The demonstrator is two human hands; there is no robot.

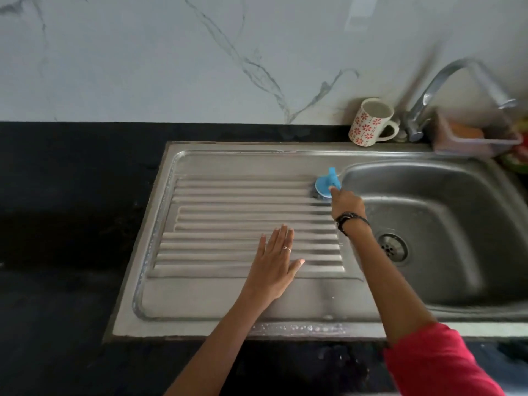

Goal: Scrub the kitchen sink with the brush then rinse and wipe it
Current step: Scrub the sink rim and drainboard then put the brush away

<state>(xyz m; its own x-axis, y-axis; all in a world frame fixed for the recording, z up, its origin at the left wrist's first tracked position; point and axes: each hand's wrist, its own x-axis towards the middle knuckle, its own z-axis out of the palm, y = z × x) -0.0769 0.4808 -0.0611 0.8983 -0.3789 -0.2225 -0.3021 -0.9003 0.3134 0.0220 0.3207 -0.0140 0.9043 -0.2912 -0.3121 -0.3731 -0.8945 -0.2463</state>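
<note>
A steel kitchen sink (285, 160) fills the middle of the head view, with a ribbed drainboard (217, 221) on the left and a basin (445, 212) with a round drain (393, 247) on the right. My right hand (347, 204) grips a blue brush (325, 185), pressing it onto the far right corner of the drainboard beside the basin's rim. My left hand (275, 262) lies flat with fingers spread on the near ribs, holding nothing. Soap bubbles (297, 328) sit along the sink's front edge.
A chrome tap (428, 101) arches over the basin's back right. A white mug with red flowers (370, 122) stands tilted behind the sink. A clear tray holding an orange sponge (468, 135) sits right of the tap. Black countertop (65, 224) surrounds the sink.
</note>
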